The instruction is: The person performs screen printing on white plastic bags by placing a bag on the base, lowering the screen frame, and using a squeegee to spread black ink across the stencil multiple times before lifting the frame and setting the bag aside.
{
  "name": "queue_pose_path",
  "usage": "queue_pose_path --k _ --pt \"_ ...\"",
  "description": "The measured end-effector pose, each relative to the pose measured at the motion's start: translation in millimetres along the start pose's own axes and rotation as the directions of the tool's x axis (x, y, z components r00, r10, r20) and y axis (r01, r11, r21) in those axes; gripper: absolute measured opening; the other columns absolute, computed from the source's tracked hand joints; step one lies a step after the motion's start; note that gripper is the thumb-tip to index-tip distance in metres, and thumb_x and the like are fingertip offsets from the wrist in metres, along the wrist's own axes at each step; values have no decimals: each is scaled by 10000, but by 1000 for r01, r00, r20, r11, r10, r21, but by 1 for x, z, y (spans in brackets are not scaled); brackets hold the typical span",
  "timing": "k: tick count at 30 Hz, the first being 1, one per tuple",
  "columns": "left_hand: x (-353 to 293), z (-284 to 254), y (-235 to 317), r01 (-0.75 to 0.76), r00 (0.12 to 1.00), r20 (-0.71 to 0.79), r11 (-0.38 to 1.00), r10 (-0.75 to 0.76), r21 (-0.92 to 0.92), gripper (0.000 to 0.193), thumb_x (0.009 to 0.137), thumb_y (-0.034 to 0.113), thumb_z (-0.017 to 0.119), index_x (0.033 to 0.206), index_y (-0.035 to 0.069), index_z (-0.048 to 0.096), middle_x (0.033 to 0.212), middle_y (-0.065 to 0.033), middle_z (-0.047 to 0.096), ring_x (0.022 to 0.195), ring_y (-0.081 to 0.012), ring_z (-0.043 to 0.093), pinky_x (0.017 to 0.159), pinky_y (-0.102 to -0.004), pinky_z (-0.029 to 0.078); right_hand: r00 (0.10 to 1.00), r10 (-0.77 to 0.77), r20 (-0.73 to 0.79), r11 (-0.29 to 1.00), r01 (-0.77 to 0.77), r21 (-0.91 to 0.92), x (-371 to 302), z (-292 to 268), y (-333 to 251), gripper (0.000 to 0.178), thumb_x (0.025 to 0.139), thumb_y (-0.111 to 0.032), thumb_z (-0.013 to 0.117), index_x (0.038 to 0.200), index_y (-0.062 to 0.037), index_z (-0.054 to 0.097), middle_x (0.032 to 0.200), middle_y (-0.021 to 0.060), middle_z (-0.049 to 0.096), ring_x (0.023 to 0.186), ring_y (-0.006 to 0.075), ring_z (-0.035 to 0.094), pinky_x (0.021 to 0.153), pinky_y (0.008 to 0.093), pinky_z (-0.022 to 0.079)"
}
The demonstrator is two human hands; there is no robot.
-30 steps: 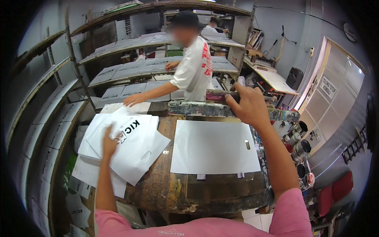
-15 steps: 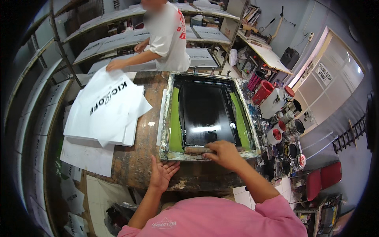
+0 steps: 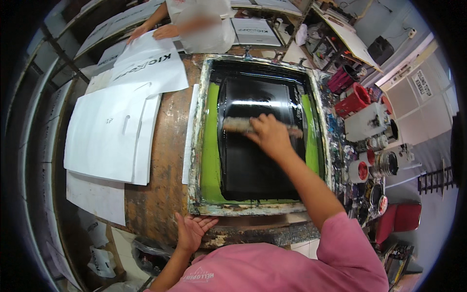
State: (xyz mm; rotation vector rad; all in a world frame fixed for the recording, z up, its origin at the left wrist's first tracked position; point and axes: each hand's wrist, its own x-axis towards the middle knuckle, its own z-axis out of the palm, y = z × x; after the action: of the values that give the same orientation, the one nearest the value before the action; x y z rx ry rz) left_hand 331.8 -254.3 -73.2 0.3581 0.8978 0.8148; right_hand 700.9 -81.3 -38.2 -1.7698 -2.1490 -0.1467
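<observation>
From the worktable (image 3: 168, 138), worn brown wood with scuffs and stains, I see a rack post (image 3: 62, 53) leaning at ten o'clock and long shelves (image 3: 56, 168) at nine. A pale-topped bench (image 3: 354, 43) runs off towards half past one, a black speaker (image 3: 381, 47) beyond it at two. The grey-blue wall (image 3: 401, 12) meets a pale, paneled door (image 3: 411, 114) at half past two; a red chair (image 3: 406, 217) sits near four. Light floor tiles (image 3: 305, 249) show at five.
</observation>
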Motion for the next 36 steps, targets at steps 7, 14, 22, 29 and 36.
queue_pose_path --k 7,14,22,29,36 --pt "-1 -21 -6 -56 968 240 997 68 -56 1155 918 908 419 1578 -37 358 1558 -311 490 1465 -489 485 1255 -674 344 999 -4 51 999 7 -47 141 21 82 480 987 -580 662 1079 -116 742 1021 123 724 983 370 717 799 528 578" --pt "7 -34 -12 -55 909 391 973 142 -226 1148 892 936 398 1551 1 493 1547 -303 543 1507 -463 452 1276 -686 281 1000 6 28 999 -5 -46 191 23 106 582 993 -657 603 1046 -97 752 993 170 764 991 394 735 824 536 571" --pt "10 -41 -14 -27 850 512 980 125 -195 1161 915 953 267 1535 12 545 1581 -267 530 1513 -482 433 1283 -689 244 958 -215 192 975 199 104 71 -17 30 474 957 -569 696 1000 -97 703 919 138 706 929 394 705 781 508 543" --pt "23 -39 -10 -5 821 544 956 171 -293 1155 932 923 287 1496 -56 532 1516 -261 587 1478 -448 491 1285 -638 308 918 -97 384 995 78 64 -84 -106 -75 475 992 -499 689 1066 -37 612 999 199 684 953 406 694 799 540 535" --pt "-3 18 48 -195 625 712 947 320 -254 1160 850 997 328 1565 107 537 1655 -234 465 1471 -444 511 1278 -650 273 997 -54 -47 998 52 -45 -108 -192 -130 354 975 -373 694 1105 -48 648 1021 166 640 1002 358 634 919 559 486"
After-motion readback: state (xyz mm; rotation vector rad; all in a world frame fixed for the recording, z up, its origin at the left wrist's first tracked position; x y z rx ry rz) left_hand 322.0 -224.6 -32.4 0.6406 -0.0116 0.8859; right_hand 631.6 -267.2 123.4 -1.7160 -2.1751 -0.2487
